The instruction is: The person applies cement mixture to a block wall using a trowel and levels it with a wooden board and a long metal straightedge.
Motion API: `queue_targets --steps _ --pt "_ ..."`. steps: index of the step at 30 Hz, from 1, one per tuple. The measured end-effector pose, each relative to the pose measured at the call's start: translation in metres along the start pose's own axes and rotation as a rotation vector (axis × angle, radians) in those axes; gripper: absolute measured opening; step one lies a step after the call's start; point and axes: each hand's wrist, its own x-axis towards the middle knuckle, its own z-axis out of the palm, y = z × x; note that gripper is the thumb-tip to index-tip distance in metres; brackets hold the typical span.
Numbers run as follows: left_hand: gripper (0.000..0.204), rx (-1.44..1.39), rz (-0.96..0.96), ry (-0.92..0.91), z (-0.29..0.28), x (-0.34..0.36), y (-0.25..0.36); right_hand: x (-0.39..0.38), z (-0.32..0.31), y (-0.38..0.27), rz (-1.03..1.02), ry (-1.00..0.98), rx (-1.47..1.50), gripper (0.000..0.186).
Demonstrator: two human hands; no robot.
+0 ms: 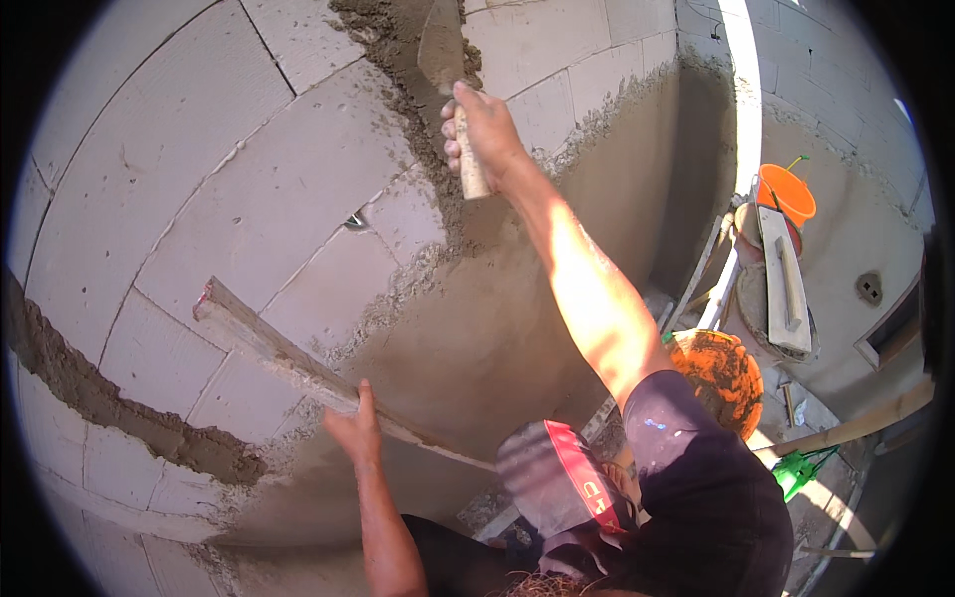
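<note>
Gripping a pointed grey metal trowel (441, 55) by its pale handle, right hand (485, 129) has fingers curled closed; blade over a wet brown mortar strip (383, 35), above the long grey straightedge bar (288, 358). Left hand (356, 428) closed on that bar, thumb across it, other fingers partly hidden. Right of bar: mortar-smeared orange tub (718, 373), pale rectangular float (776, 259), orange bucket (791, 194).

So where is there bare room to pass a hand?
Probably over the pale blocks between the straightedge in the left hand and the mortar band behind the trowel, or over the grey render between the left hand and right forearm. It's crowded at the right, where the float, orange bucket and smeared orange tub bunch together.
</note>
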Motion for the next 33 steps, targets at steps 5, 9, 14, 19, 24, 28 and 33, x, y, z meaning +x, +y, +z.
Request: queue_targets --steps 5,9,14,19,24,28,33 --pt "0.026 0.094 -0.032 -0.019 0.009 0.005 -0.012 0.045 -0.102 0.041 0.295 -0.057 -0.075 0.040" --pt "0.033 0.106 0.057 -0.020 0.021 0.017 -0.016 -0.036 -0.130 0.149 0.427 0.030 -0.066 0.042" --pt "0.032 0.148 0.092 -0.039 0.040 0.021 -0.024 -0.186 -0.218 0.154 0.754 0.297 -0.114 0.041" --pt "0.022 0.096 -0.056 -0.238 0.081 -0.008 -0.012 -0.333 -0.308 -0.033 0.870 0.130 -1.010 0.028" --pt "0.020 -0.069 -0.079 -0.342 0.121 -0.025 -0.024 -0.376 -0.373 -0.084 1.065 -0.382 -2.169 0.022" --pt "0.019 -0.098 0.026 -0.538 0.177 -0.063 -0.032 -0.375 -0.404 -0.021 0.837 -0.385 -2.320 0.014" --pt "0.020 -0.148 -0.097 -0.693 0.206 -0.104 -0.056 -0.390 -0.373 0.064 0.810 -0.691 -2.142 0.012"
